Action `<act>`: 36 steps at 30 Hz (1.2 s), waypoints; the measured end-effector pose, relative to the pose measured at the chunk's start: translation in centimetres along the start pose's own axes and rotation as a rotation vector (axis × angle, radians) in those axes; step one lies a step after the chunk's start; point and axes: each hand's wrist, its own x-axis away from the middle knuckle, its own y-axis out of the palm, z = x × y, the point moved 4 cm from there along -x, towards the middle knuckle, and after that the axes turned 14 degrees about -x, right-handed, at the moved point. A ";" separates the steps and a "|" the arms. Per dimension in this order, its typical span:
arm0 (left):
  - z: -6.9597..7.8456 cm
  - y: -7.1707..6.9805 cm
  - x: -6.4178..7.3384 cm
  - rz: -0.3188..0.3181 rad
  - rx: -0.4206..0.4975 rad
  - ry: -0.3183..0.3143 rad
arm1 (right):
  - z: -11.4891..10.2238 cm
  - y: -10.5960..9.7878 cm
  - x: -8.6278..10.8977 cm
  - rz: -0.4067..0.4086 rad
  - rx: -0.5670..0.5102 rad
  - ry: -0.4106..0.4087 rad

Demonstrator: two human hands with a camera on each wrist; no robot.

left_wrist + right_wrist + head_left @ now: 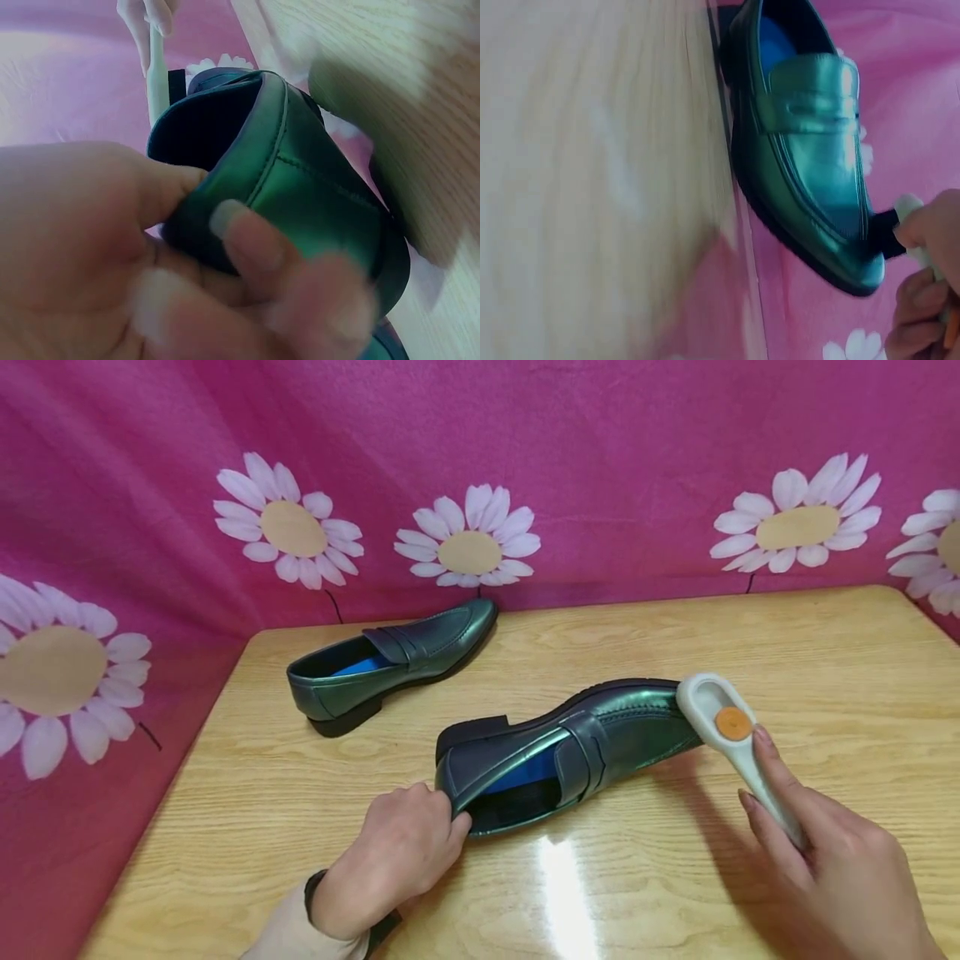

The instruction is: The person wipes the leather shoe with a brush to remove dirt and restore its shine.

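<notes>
A dark green, glossy loafer point(641, 718) is tilted on its side, sole facing away and toe to the right. My left hand point(405, 843) grips the back of its heel, thumb inside the opening in the left wrist view, where the loafer point(322, 199) shows from behind. In my right hand point(847, 860) is a brush with a pale handle point(750, 768) and an orange disc. Its head overlaps the toe; the right wrist view shows dark bristles point(885, 232) at the toe of the loafer point(810, 180).
A matching loafer point(442, 652) stands upright on its sole at the back left of the wooden table point(247, 827). A pink cloth point(600, 460) with white daisies hangs behind the table and along its left side.
</notes>
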 end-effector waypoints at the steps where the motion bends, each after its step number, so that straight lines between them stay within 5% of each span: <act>1: 0.0 0.0 0.0 0.000 0.000 0.003 | 0.1 -0.1 0.0 0.010 0.009 0.011; 8: 0.1 0.3 -0.1 0.019 -0.054 0.043 | -0.2 0.2 0.2 -0.039 -0.007 0.039; 13: 0.2 0.4 -0.1 0.018 -0.061 0.046 | -0.2 -0.2 0.1 0.013 0.017 0.049; 20: 0.3 0.6 0.2 0.060 -0.082 0.072 | -1.1 0.4 0.1 -0.013 -0.027 -0.054; 25: 0.4 0.7 0.3 0.064 -0.103 0.077 | -0.6 -0.2 -0.1 0.063 -0.016 -0.041; 32: 0.6 1.1 0.3 0.017 -0.145 0.070 | -1.9 0.9 0.4 -0.116 -0.027 0.014; 36: 0.7 1.3 0.2 0.003 -0.154 0.067 | -1.4 0.5 0.2 -0.028 -0.024 -0.004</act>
